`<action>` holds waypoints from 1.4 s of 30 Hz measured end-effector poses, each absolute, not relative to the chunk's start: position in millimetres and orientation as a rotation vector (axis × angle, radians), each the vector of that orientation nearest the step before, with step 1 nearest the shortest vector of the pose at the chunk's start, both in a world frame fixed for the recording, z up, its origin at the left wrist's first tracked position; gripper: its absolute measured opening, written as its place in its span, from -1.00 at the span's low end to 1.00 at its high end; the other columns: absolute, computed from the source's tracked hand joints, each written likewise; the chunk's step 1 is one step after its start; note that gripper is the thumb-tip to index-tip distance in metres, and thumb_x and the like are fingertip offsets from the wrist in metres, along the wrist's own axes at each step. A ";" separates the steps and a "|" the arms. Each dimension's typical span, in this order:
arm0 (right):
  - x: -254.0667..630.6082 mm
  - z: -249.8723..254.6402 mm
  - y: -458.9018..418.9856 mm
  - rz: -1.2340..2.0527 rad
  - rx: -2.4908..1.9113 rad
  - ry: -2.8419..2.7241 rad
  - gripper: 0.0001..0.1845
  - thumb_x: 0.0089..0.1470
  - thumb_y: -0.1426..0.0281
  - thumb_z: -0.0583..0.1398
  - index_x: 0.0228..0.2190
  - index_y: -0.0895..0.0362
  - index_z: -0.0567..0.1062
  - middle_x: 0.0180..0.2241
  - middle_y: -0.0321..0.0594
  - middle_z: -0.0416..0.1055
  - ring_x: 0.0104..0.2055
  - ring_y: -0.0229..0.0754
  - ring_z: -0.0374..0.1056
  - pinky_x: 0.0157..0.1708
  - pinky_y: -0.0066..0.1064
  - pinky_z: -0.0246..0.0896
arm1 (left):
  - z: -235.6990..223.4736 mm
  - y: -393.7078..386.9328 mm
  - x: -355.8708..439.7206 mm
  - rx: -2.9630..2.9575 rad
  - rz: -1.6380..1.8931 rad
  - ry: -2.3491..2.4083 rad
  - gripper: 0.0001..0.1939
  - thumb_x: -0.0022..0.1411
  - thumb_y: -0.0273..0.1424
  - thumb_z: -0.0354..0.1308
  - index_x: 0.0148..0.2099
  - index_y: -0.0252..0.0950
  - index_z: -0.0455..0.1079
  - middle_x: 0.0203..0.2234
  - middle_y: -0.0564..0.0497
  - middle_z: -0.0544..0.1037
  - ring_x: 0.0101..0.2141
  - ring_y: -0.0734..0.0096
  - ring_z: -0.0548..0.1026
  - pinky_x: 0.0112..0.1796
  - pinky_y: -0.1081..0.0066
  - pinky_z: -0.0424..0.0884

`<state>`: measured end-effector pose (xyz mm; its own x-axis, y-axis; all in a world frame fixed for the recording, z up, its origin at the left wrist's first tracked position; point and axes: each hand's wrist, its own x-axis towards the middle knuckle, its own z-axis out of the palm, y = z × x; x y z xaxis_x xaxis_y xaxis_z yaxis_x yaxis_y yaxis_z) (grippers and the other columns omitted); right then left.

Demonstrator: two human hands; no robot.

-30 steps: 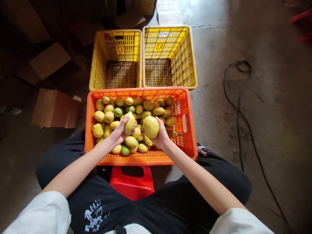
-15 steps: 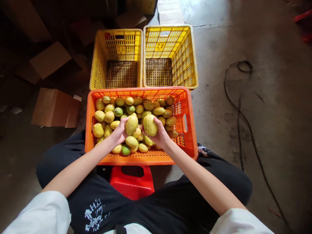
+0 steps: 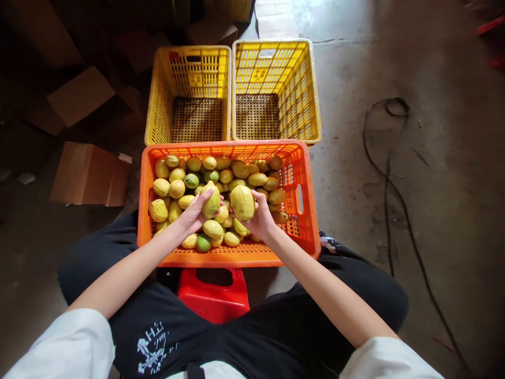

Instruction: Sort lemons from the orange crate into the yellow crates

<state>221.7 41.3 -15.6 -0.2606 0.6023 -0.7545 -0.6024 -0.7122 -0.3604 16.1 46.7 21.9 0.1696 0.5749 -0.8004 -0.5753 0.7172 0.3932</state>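
My left hand (image 3: 196,212) is closed around a yellow-green lemon (image 3: 212,201), thumb across its near side. Just to the right, my right hand (image 3: 261,215) grips a larger, bumpy lemon (image 3: 242,202) with faint green streaks. Both fruits are held above an orange crate (image 3: 229,258), apart from each other. Inside the crate lie many more lemons, mostly yellow, such as a plump yellow lemon (image 3: 159,210) at the left and a green lemon (image 3: 203,243) near the front. My hands hide part of the pile.
Two yellow crates (image 3: 189,52) stand side by side beyond the orange one. Under its front edge is a red plastic stool (image 3: 215,302). Cardboard boxes (image 3: 90,173) lie at the left, and a black cable (image 3: 398,195) runs along the concrete floor at the right.
Both lemons have been turned in my hands, showing greener sides. My left thumb now lies further across its lemon. The crates have stayed put.
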 end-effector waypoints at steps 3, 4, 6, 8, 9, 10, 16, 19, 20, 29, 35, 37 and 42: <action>221.6 -13.6 41.6 2.058 -1.176 -0.010 -0.56 0.17 -0.03 0.38 -0.09 0.02 0.67 -0.34 -0.13 0.73 -0.16 0.18 0.75 -0.28 -0.17 0.68 | 19.7 45.6 17.9 0.001 0.828 1.163 -0.74 0.37 -0.26 0.59 -0.09 -0.17 0.58 -0.25 -0.07 0.77 -0.18 0.07 0.80 -0.30 0.31 0.70; 221.4 -12.5 41.8 2.067 -1.166 -0.008 -0.56 0.16 -0.01 0.37 -0.10 0.03 0.67 -0.31 -0.11 0.74 -0.14 0.19 0.76 -0.25 -0.14 0.70 | 20.5 45.6 19.0 -0.010 0.837 1.178 -0.76 0.41 -0.24 0.56 -0.10 -0.18 0.58 -0.26 -0.06 0.76 -0.20 0.10 0.79 -0.28 0.30 0.71; 221.3 -9.8 42.5 2.078 -1.158 0.005 -0.58 0.15 0.01 0.34 -0.10 0.03 0.67 -0.26 -0.07 0.76 -0.12 0.21 0.77 -0.21 -0.09 0.72 | 23.6 46.0 21.3 -0.043 0.857 1.211 -0.79 0.51 -0.23 0.46 -0.13 -0.20 0.57 -0.32 -0.02 0.74 -0.29 0.22 0.75 -0.28 0.35 0.70; 221.5 -6.7 43.2 2.086 -1.167 0.026 -0.58 0.18 0.02 0.31 -0.09 0.04 0.67 -0.24 -0.05 0.77 -0.10 0.22 0.77 -0.19 -0.06 0.72 | 27.6 46.9 23.0 -0.064 0.871 1.229 -0.79 0.57 -0.24 0.39 -0.15 -0.20 0.56 -0.39 0.05 0.70 -0.41 0.36 0.67 -0.34 0.44 0.65; 221.8 -5.2 43.5 2.087 -1.176 0.033 -0.57 0.20 0.02 0.30 -0.08 0.04 0.68 -0.24 -0.05 0.77 -0.09 0.22 0.76 -0.19 -0.05 0.72 | 29.5 47.4 23.6 -0.066 0.874 1.230 -0.79 0.59 -0.24 0.37 -0.15 -0.19 0.56 -0.41 0.07 0.68 -0.45 0.41 0.64 -0.38 0.48 0.62; 222.0 -3.9 43.6 2.085 -1.186 0.037 -0.56 0.22 0.00 0.31 -0.06 0.04 0.68 -0.24 -0.05 0.77 -0.09 0.22 0.76 -0.20 -0.06 0.72 | 31.2 47.8 24.3 -0.064 0.871 1.227 -0.80 0.60 -0.23 0.36 -0.13 -0.20 0.58 -0.42 0.08 0.67 -0.47 0.43 0.62 -0.40 0.50 0.60; 220.6 -4.8 40.8 2.048 -1.205 -0.014 -0.48 0.10 -0.13 0.52 -0.16 -0.02 0.65 -0.28 -0.11 0.75 -0.06 0.20 0.76 -0.23 -0.14 0.72 | 37.1 48.7 30.1 -0.022 0.816 1.198 -0.63 0.54 -0.10 0.34 0.21 -0.19 0.61 -0.28 0.00 0.76 -0.24 0.18 0.78 -0.18 0.32 0.73; 218.7 -8.9 38.4 2.020 -1.211 -0.048 -0.49 0.00 -0.09 0.58 -0.21 -0.06 0.61 -0.31 -0.18 0.74 -0.08 0.18 0.76 -0.23 -0.14 0.72 | 35.7 49.4 31.3 -0.023 0.825 1.182 -0.55 0.47 -0.10 0.39 0.27 -0.16 0.57 -0.25 -0.04 0.77 -0.19 0.03 0.81 -0.16 0.20 0.76; 218.4 -10.0 37.8 2.020 -1.209 -0.056 -0.49 -0.02 -0.07 0.59 -0.22 -0.07 0.60 -0.32 -0.19 0.73 -0.09 0.18 0.76 -0.23 -0.14 0.72 | 34.3 49.7 31.0 -0.031 0.820 1.176 -0.55 0.45 -0.10 0.41 0.27 -0.15 0.58 -0.26 -0.05 0.77 -0.19 -0.01 0.81 -0.17 0.17 0.77; 219.4 -5.3 40.6 2.006 -1.221 -0.028 -0.58 0.11 -0.05 0.49 -0.22 -0.02 0.61 -0.32 -0.13 0.72 -0.03 0.22 0.76 -0.15 -0.08 0.75 | 14.8 44.5 19.1 -0.006 0.807 1.096 -0.69 0.35 -0.19 0.54 0.06 -0.11 0.62 -0.34 -0.09 0.75 -0.23 -0.08 0.80 -0.23 0.09 0.79; 216.0 1.9 43.8 1.965 -1.220 -0.041 -0.56 0.15 -0.10 0.45 -0.25 -0.01 0.63 -0.29 -0.11 0.75 0.01 0.20 0.74 -0.07 -0.09 0.75 | 14.9 38.9 15.8 0.108 0.803 1.119 -0.73 0.28 -0.37 0.58 -0.09 -0.16 0.56 -0.35 -0.04 0.71 -0.20 0.11 0.76 -0.08 0.21 0.76; 215.2 2.0 44.1 1.980 -1.201 -0.033 -0.56 0.17 -0.10 0.43 -0.21 0.00 0.64 -0.28 -0.08 0.76 -0.01 0.21 0.74 -0.08 -0.07 0.75 | 18.1 39.5 17.7 0.092 0.802 1.138 -0.75 0.30 -0.34 0.56 -0.07 -0.15 0.56 -0.32 -0.06 0.73 -0.10 0.03 0.76 -0.07 0.19 0.74; 216.2 -2.0 44.3 1.980 -1.207 0.007 -0.56 0.19 -0.08 0.42 -0.16 -0.01 0.66 -0.29 -0.12 0.76 -0.09 0.20 0.76 -0.16 -0.08 0.74 | 29.5 45.0 25.3 -0.035 0.806 1.200 -0.74 0.39 -0.16 0.51 -0.05 -0.15 0.57 -0.31 -0.06 0.74 -0.05 -0.11 0.77 -0.16 0.16 0.74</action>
